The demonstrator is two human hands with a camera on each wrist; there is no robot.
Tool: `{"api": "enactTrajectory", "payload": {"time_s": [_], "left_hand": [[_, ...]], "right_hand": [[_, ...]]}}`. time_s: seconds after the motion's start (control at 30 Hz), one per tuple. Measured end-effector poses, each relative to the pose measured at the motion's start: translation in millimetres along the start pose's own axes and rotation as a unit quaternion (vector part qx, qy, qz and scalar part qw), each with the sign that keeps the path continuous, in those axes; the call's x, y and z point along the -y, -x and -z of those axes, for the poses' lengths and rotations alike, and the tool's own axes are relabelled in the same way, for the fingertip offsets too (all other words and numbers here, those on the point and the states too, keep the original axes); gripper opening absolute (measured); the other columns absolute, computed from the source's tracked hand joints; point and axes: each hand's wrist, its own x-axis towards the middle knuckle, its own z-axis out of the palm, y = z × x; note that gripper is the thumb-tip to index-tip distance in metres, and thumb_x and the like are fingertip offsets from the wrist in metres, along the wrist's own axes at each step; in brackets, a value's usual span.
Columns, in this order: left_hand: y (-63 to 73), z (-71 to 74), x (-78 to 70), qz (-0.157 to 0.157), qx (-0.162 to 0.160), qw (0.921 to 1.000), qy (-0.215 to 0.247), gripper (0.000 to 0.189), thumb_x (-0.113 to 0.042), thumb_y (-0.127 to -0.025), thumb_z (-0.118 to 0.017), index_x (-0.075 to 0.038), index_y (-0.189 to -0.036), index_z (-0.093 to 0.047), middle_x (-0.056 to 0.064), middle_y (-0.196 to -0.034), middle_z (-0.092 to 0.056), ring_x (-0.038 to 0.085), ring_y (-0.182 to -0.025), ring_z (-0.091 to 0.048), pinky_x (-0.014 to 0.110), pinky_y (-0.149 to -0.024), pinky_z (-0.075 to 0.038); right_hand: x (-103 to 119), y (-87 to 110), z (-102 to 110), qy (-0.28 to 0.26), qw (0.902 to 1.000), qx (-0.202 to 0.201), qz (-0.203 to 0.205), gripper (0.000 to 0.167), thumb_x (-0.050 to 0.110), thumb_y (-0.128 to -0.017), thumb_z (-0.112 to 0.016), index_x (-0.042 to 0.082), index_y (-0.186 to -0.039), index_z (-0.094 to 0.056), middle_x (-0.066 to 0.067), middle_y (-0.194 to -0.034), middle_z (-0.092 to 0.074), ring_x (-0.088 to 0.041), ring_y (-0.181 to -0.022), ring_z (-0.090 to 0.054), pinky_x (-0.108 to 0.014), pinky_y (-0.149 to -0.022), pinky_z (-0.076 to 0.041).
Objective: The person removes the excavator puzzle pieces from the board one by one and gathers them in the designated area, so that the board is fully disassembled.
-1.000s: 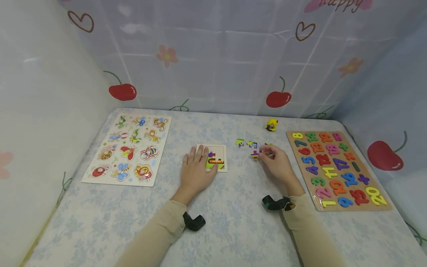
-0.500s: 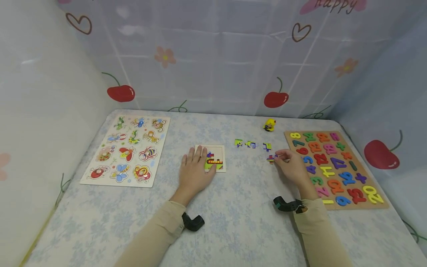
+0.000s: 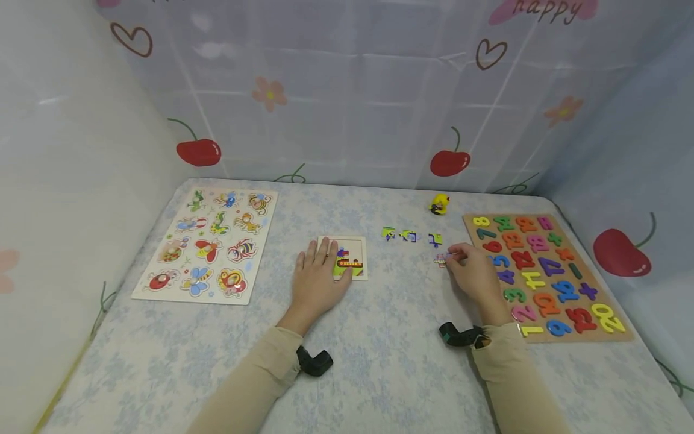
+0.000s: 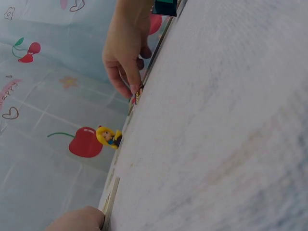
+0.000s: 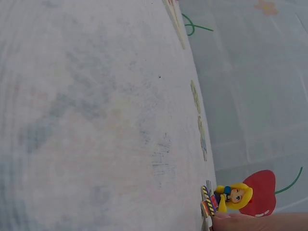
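Observation:
My left hand [image 3: 320, 271] rests with straight fingers on a small square jigsaw board [image 3: 355, 243], covering its left part. The board's visible part shows a red and purple boat picture on green. To the right, my right hand [image 3: 473, 271] pinches a jigsaw piece [image 3: 440, 260] between thumb and fingertips. In the right wrist view that piece [image 5: 208, 199] shows yellow and dark stripes and red. Behind it lie three loose pieces in a row: a left one [image 3: 388, 232], a middle one [image 3: 409, 235] and a right one [image 3: 435, 239].
A small yellow-haired figurine [image 3: 439, 204] stands near the table's back edge. On the left lies an insect puzzle board [image 3: 255, 241]. A number puzzle board [image 3: 520, 328] lies at the right, partly behind my right hand. Printed curtains enclose the table.
My right hand has moved right with the pinched piece, away from the loose pieces, then stayed nearly in place. The piece now looks paler. My left hand has stayed on the board.

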Motion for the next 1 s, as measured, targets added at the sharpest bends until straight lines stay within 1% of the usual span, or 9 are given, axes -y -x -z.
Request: {"api": "enactTrajectory", "payload": {"time_s": [0.2,0.3,0.47,0.6,0.7,0.87,0.97,1.0], "left_hand": [[0.4,0.6,0.0,-0.001,0.000,1.0000,0.002,0.076,-0.061,-0.098,-0.038,-0.021,-0.160,-0.021,0.002,-0.167,-0.019,0.028,-0.156,-0.010,0.052,-0.125,-0.009],[0.7,0.9,0.2,-0.001,-0.002,1.0000,0.003,0.076,-0.061,-0.098,-0.038,-0.020,-0.160,-0.021,0.003,-0.167,-0.019,0.029,-0.156,-0.010,0.052,-0.125,-0.009],[0.8,0.1,0.8,-0.002,-0.008,1.0000,0.004,0.078,-0.061,-0.099,-0.037,-0.017,-0.160,-0.019,0.003,-0.167,-0.018,0.028,-0.156,-0.010,0.051,-0.126,-0.010],[1.6,-0.2,1.1,0.004,-0.014,0.9999,0.002,0.080,-0.061,-0.098,-0.038,-0.014,-0.160,-0.018,0.004,-0.168,-0.017,0.028,-0.156,-0.009,0.050,-0.126,-0.010],[3.1,0.0,1.3,0.010,-0.015,0.9998,-0.001,0.081,-0.062,-0.098,-0.038,-0.014,-0.160,-0.019,0.005,-0.168,-0.016,0.029,-0.156,-0.008,0.051,-0.126,-0.010],[4.8,0.4,1.8,0.020,-0.008,0.9997,-0.009,0.081,-0.062,-0.097,-0.037,-0.017,-0.161,-0.018,0.004,-0.168,-0.014,0.028,-0.156,-0.005,0.052,-0.126,-0.008],[5.2,0.6,2.4,0.019,-0.008,0.9997,-0.010,0.080,-0.062,-0.096,-0.037,-0.018,-0.160,-0.019,0.004,-0.168,-0.015,0.029,-0.156,-0.006,0.052,-0.125,-0.009],[5.1,0.6,2.5,0.019,-0.008,0.9997,-0.010,0.080,-0.062,-0.096,-0.037,-0.018,-0.160,-0.020,0.004,-0.168,-0.015,0.029,-0.156,-0.007,0.052,-0.125,-0.009]], "right_hand": [[1,0.9,-3,0.014,0.9997,-0.016,-0.011,0.028,0.024,-0.095,-0.066,0.010,-0.119,-0.063,-0.011,-0.104,-0.064,-0.027,-0.087,-0.055,-0.033,-0.067,-0.040],[1,0.8,-3,0.016,0.9996,-0.023,-0.006,0.027,0.025,-0.095,-0.067,0.010,-0.118,-0.064,-0.010,-0.103,-0.064,-0.026,-0.087,-0.055,-0.032,-0.068,-0.040],[9,-0.5,-6,-0.004,0.9991,-0.035,0.022,0.025,0.023,-0.097,-0.064,0.010,-0.118,-0.066,-0.010,-0.101,-0.063,-0.024,-0.080,-0.051,-0.031,-0.063,-0.037],[24,-2.0,-14,-0.031,0.9975,-0.034,0.054,0.024,0.021,-0.097,-0.063,0.009,-0.118,-0.067,-0.009,-0.099,-0.062,-0.022,-0.077,-0.049,-0.031,-0.063,-0.037],[38,-2.3,-22,-0.047,0.9958,-0.018,0.077,0.023,0.020,-0.097,-0.063,0.010,-0.118,-0.067,-0.008,-0.098,-0.062,-0.022,-0.074,-0.047,-0.032,-0.064,-0.036],[65,-2.9,-37,-0.065,0.9912,0.033,0.111,0.026,0.019,-0.096,-0.064,0.011,-0.121,-0.067,-0.006,-0.098,-0.062,-0.020,-0.066,-0.041,-0.032,-0.059,-0.034],[79,-5.2,-48,-0.070,0.9866,0.068,0.131,0.028,0.021,-0.097,-0.065,0.013,-0.123,-0.067,-0.004,-0.098,-0.062,-0.018,-0.065,-0.043,-0.031,-0.059,-0.037],[84,-6.2,-51,-0.072,0.9846,0.078,0.139,0.028,0.021,-0.097,-0.065,0.013,-0.124,-0.067,-0.004,-0.099,-0.062,-0.018,-0.068,-0.045,-0.031,-0.062,-0.038]]}}
